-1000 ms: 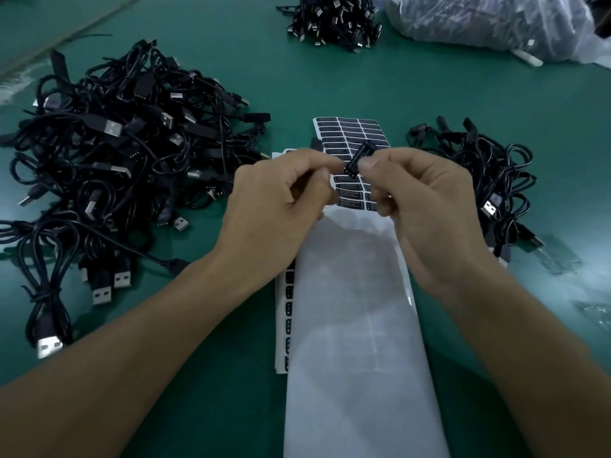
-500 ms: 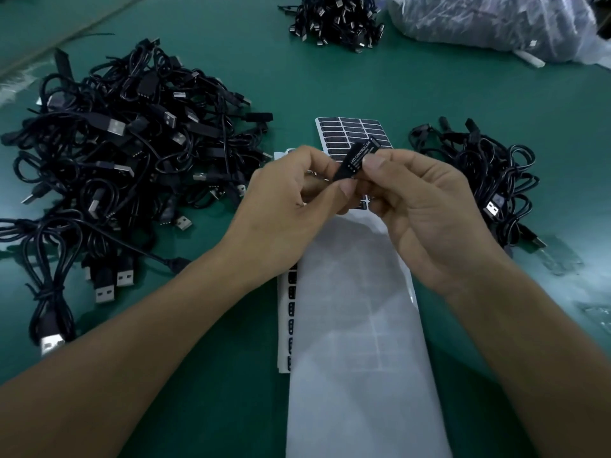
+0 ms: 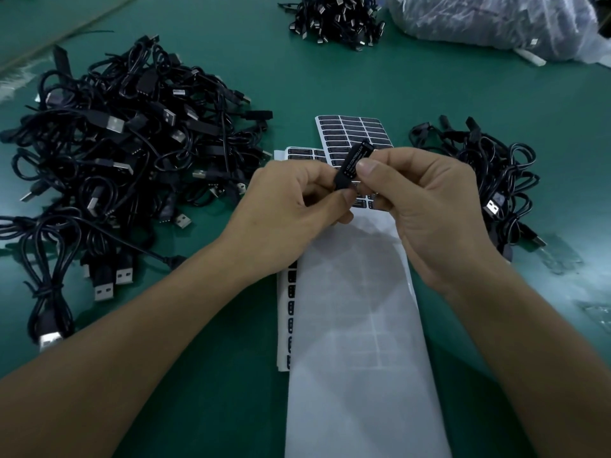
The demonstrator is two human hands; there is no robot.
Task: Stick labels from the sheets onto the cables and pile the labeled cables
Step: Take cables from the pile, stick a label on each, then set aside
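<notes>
Both hands hold a small black cable controller block [image 3: 353,163] with white "LED CONTROLLER" print facing me, raised above the label sheets. My left hand [image 3: 291,213] pinches its lower end between thumb and fingers. My right hand [image 3: 426,206] pinches its side, thumb tip pressed on the printed face. The rest of that cable is hidden behind my hands. A sheet of black labels [image 3: 350,133] lies beyond my hands, another sheet [image 3: 291,299] peeks out at the left under a white, mostly peeled backing sheet [image 3: 357,342].
A big heap of black USB cables [image 3: 109,160] fills the left of the green table [image 3: 330,77]. A smaller cable pile [image 3: 489,180] lies at the right. Far back sit another cable bunch [image 3: 337,18] and a clear plastic bag [image 3: 496,24].
The controller block has turned so its printed face shows, and my right thumb now presses on it. Both hands stayed nearly in place above the sheets.
</notes>
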